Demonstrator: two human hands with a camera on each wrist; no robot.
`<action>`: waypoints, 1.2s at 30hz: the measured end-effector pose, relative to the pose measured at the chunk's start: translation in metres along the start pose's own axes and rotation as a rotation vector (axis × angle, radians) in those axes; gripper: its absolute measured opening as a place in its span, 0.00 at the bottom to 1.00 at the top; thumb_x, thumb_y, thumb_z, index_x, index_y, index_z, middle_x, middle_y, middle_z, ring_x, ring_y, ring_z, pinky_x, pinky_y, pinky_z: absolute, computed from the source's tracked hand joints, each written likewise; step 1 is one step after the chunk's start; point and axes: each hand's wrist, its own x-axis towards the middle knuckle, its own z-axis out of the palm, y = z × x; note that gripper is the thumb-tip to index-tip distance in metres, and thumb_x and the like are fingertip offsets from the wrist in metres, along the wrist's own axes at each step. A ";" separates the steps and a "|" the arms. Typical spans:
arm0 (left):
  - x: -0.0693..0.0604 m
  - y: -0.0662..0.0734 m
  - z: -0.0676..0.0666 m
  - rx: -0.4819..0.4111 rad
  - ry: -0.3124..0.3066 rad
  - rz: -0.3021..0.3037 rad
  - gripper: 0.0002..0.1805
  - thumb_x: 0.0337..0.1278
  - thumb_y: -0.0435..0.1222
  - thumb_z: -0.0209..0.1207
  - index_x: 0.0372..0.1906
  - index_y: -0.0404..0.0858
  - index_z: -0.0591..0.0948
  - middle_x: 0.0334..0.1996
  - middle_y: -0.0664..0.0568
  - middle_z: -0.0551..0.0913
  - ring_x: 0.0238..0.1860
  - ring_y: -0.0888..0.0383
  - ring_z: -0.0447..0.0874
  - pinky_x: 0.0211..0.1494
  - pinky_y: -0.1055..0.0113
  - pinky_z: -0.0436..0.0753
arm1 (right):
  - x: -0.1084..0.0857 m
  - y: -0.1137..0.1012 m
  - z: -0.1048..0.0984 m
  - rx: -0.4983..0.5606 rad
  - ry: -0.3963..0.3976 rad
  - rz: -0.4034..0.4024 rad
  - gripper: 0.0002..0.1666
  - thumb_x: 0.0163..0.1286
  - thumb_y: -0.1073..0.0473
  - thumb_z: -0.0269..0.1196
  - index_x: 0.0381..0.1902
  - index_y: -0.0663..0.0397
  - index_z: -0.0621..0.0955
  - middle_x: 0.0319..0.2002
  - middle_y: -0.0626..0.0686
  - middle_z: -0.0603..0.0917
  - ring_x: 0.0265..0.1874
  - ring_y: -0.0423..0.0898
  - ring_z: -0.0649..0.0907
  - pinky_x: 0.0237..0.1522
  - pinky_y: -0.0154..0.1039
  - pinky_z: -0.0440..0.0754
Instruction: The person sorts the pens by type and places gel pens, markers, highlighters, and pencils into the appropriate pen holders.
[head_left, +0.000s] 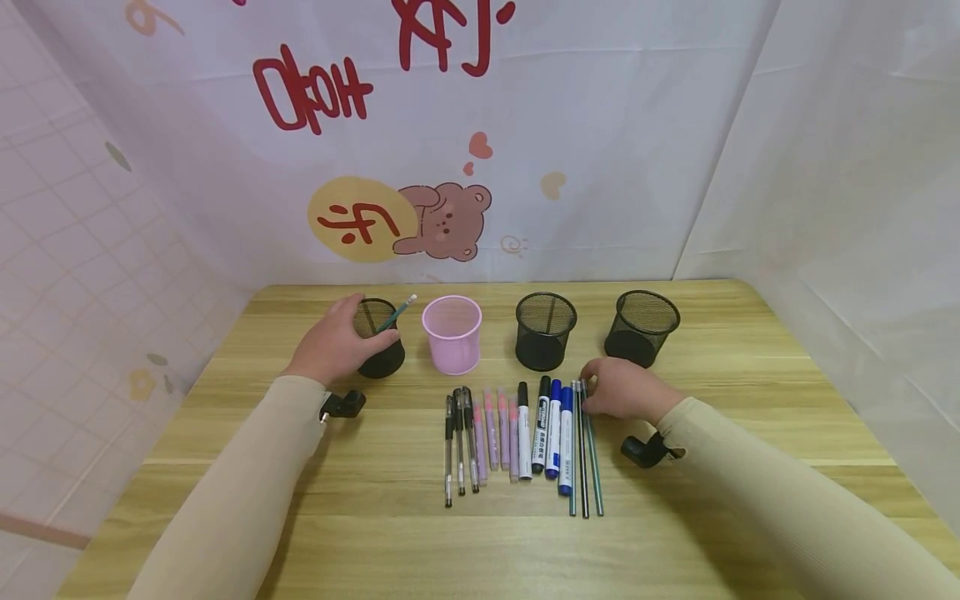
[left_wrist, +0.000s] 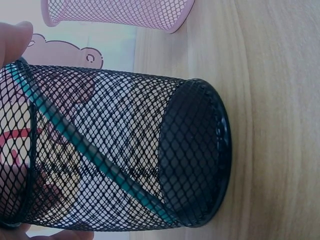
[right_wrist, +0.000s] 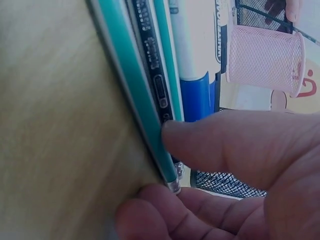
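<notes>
My left hand (head_left: 335, 343) grips the rim of the leftmost black mesh pen cup (head_left: 383, 363). A green pencil (head_left: 400, 310) leans inside that cup, its white eraser end up; the left wrist view shows the pencil slanting (left_wrist: 95, 155) behind the mesh. My right hand (head_left: 626, 388) is at the far ends of several pencils lying on the table. In the right wrist view, the thumb and curled fingers close about the eraser end of a green pencil (right_wrist: 131, 75). A black pencil (right_wrist: 152, 55) lies right beside it, near the thumb tip.
Left of the pencils lie blue-capped and black-capped markers (head_left: 553, 425), pink-and-lilac highlighters (head_left: 503, 433) and black gel pens (head_left: 460, 442) in a row. Behind stand a pink mesh cup (head_left: 453, 350) and two more black mesh cups (head_left: 542, 350) (head_left: 632, 346). A printed cloth (head_left: 600, 125) hangs behind the table.
</notes>
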 end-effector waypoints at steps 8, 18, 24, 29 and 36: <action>0.000 0.000 0.000 -0.006 0.007 0.007 0.62 0.56 0.76 0.56 0.83 0.37 0.57 0.82 0.37 0.59 0.76 0.31 0.67 0.72 0.31 0.72 | -0.002 -0.005 -0.002 0.007 0.000 0.033 0.31 0.53 0.63 0.67 0.58 0.67 0.82 0.29 0.51 0.82 0.26 0.45 0.76 0.31 0.38 0.72; -0.001 0.001 0.000 -0.002 0.002 -0.001 0.62 0.57 0.75 0.56 0.83 0.38 0.57 0.82 0.37 0.59 0.76 0.31 0.66 0.72 0.31 0.71 | 0.000 -0.009 -0.002 -0.042 0.003 0.047 0.28 0.55 0.65 0.66 0.56 0.68 0.82 0.32 0.53 0.83 0.30 0.48 0.77 0.34 0.39 0.73; -0.001 0.001 0.000 -0.007 0.004 0.001 0.62 0.56 0.76 0.56 0.83 0.38 0.57 0.81 0.37 0.60 0.76 0.32 0.67 0.72 0.31 0.72 | 0.002 -0.009 -0.001 -0.064 0.012 0.059 0.27 0.56 0.66 0.67 0.56 0.67 0.83 0.35 0.55 0.85 0.32 0.49 0.79 0.36 0.41 0.77; 0.000 0.000 0.000 -0.009 0.005 0.002 0.63 0.56 0.77 0.56 0.83 0.38 0.57 0.81 0.37 0.61 0.76 0.32 0.67 0.72 0.31 0.72 | 0.004 -0.009 0.001 -0.084 0.023 0.064 0.26 0.57 0.66 0.68 0.56 0.65 0.83 0.37 0.54 0.86 0.33 0.49 0.80 0.39 0.43 0.80; -0.001 0.001 0.000 -0.004 -0.001 -0.002 0.63 0.55 0.78 0.55 0.83 0.38 0.57 0.82 0.37 0.60 0.77 0.32 0.65 0.73 0.31 0.71 | 0.003 -0.009 0.002 -0.124 0.044 0.046 0.23 0.58 0.67 0.68 0.54 0.65 0.84 0.38 0.56 0.88 0.33 0.49 0.80 0.42 0.46 0.84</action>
